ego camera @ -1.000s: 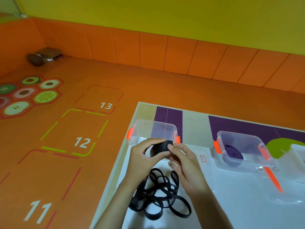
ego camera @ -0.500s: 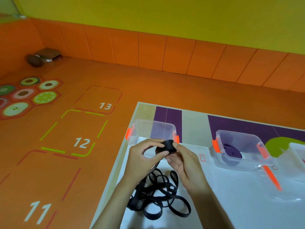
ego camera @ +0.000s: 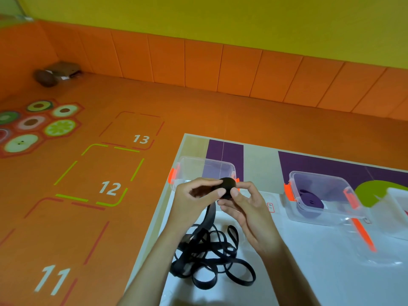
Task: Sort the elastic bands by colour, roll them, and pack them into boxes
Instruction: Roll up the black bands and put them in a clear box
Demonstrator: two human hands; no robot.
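Head camera: left hand [ego camera: 194, 198] and right hand [ego camera: 245, 204] pinch a black elastic roll [ego camera: 228, 187], its loose tail [ego camera: 209, 257] heaped on the table. Purple band [ego camera: 310, 198] already boxed; near clear box [ego camera: 205, 171] looks empty.

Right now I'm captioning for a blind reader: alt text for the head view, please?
Two hands, left and right, wind a black elastic roll above its loose tail, before an empty clear box; another box holds purple band.

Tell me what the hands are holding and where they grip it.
Both hands, left hand and right hand, pinch the rolled end of the black elastic band; its loose tail hangs free.
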